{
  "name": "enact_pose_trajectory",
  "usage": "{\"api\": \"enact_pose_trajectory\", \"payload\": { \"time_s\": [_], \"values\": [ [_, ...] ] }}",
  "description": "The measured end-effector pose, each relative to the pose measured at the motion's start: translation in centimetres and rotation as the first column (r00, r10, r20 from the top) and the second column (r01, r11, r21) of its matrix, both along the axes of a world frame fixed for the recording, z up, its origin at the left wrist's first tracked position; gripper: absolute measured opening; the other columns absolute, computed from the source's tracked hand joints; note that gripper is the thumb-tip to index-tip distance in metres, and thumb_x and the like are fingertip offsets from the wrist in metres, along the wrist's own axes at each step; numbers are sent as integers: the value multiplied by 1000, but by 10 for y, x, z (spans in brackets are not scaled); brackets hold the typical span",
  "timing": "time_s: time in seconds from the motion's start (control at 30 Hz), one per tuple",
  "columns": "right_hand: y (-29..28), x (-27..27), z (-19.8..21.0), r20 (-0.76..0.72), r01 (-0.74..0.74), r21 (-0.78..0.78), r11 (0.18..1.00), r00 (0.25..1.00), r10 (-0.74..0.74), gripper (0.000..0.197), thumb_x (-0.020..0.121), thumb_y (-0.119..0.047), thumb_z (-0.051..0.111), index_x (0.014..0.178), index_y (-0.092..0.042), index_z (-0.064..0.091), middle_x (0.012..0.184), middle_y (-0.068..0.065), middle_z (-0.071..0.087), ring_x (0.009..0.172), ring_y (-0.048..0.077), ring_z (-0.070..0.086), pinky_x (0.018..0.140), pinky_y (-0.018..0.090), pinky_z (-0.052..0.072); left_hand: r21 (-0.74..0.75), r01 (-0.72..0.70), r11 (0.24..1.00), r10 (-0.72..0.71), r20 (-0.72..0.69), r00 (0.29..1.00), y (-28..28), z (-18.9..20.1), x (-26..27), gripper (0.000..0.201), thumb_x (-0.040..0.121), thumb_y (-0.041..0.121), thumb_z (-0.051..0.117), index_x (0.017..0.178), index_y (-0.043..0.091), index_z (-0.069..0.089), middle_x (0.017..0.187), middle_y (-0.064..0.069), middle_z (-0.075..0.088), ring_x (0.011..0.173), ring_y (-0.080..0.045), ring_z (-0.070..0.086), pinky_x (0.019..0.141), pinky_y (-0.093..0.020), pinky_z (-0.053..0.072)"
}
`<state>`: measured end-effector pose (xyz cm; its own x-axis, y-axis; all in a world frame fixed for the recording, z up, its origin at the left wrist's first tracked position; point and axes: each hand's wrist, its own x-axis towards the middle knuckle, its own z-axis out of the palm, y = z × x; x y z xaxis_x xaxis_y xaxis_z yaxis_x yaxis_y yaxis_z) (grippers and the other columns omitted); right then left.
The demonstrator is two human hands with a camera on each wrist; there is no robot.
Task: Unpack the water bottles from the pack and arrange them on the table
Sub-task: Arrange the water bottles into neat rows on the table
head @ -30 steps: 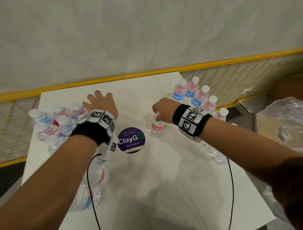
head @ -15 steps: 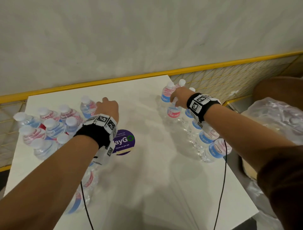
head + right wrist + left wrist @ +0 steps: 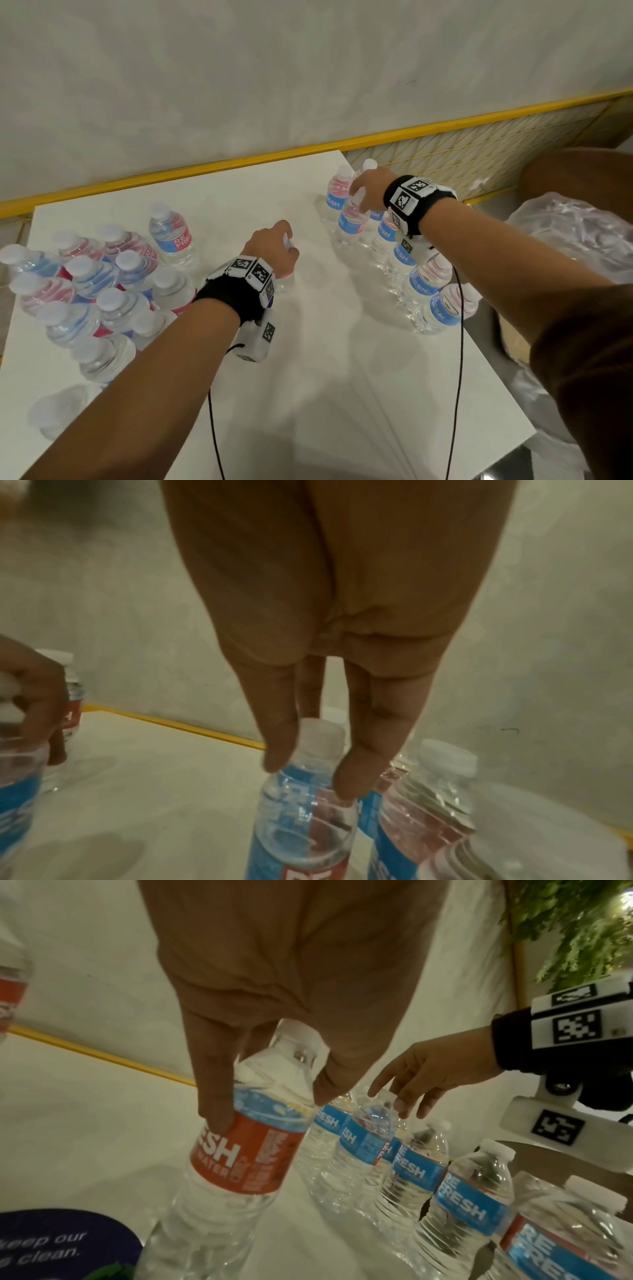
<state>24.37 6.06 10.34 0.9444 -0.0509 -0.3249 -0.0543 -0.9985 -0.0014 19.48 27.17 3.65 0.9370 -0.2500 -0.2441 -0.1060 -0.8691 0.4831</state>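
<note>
The left hand (image 3: 274,251) grips a bottle (image 3: 240,1150) by its shoulder, fingers and thumb curled round it just under the cap, near the middle of the table (image 3: 308,394). The right hand (image 3: 368,192) reaches over the row (image 3: 404,267) that runs along the table's right edge toward its far right corner. Its fingertips (image 3: 356,777) straddle the cap and neck of a row bottle (image 3: 304,818) near the far end; whether they pinch it or only touch it I cannot tell.

The step in hand looks like adding bottles to the row. To do it well, the left hand should carry its bottle upright, set the base flat just beside the row's line, and let go only once it stands. The right hand would do better to steady its bottle low on the shoulder, since a grip at the cap lets a full bottle swing and knock its neighbours.

All bottles seen are capped and look full of clear water. A cluster (image 3: 102,291) stands at the left edge; no wrap shows round it. A crumpled clear plastic bag (image 3: 575,236) lies off the right edge, its contents unclear.
</note>
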Motion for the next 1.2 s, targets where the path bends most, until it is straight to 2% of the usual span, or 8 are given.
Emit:
{"api": "enact_pose_trajectory", "payload": {
  "time_s": [0.1,0.33,0.47,0.6,0.9,1.0,1.1,1.2],
  "values": [
    [2,2,-4,33,20,-34,999,999,-19,41,89,-30,60,123,-7,60,122,14,59,113,28,55,89,33,48,1,-13,1000,13,30,999,-1,0,0,29,90,23,50,117,14,47,90,-10,56,80,-26,49,68,-29,40],
    [2,11,-6,69,21,-26,999,997,-19,37,94,-10,52,130,-14,57,135,12,47,125,26,47,101,32,44,-9,-4,1000,4,48,999,0,-2,-2,27,90,21,49,116,12,47,90,-10,56,80,-26,49,68,-28,36],
    [1,15,-8,73,31,-6,1000,997,-30,37,90,-5,57,125,-15,61,134,15,45,117,28,54,99,33,47,-24,-6,1000,7,57,998,-1,-5,-2,28,89,21,50,115,12,47,96,-13,60,79,-26,48,68,-28,36],
    [-1,16,-7,78,41,-18,999,996,-40,37,89,-4,59,125,-12,61,135,13,47,119,27,53,98,30,45,-15,-10,1000,11,60,998,0,-6,-2,27,89,21,50,114,13,47,88,-7,53,83,-29,54,68,-28,37],
    [-2,17,-4,45,35,-66,997,998,-32,38,89,-4,58,127,-12,60,133,13,51,117,27,54,95,29,45,-9,-16,1000,16,47,999,0,-10,0,29,89,23,49,116,15,45,90,-6,50,81,-25,48,69,-29,35],
    [4,13,-4,56,3,-120,993,998,4,44,88,-13,59,132,-13,53,130,14,51,119,29,51,96,33,45,-26,20,999,-20,0,1000,2,-8,1,34,90,22,49,123,16,44,98,-9,53,91,-27,53,72,-29,36],
    [27,1,-5,173,-62,-96,993,982,78,47,85,-17,56,132,-18,49,127,12,47,119,33,45,97,44,44,-27,53,998,-54,-64,996,11,-3,5,49,91,27,52,136,22,35,122,-12,54,107,-27,53,82,-30,39],
    [69,-23,-12,125,-271,129,954,959,256,38,90,-24,53,128,-18,51,121,10,56,113,28,52,91,34,43,148,39,988,-35,-27,999,31,8,15,54,87,28,56,137,23,36,129,-12,51,115,-32,53,90,-36,44]
  ]
}}
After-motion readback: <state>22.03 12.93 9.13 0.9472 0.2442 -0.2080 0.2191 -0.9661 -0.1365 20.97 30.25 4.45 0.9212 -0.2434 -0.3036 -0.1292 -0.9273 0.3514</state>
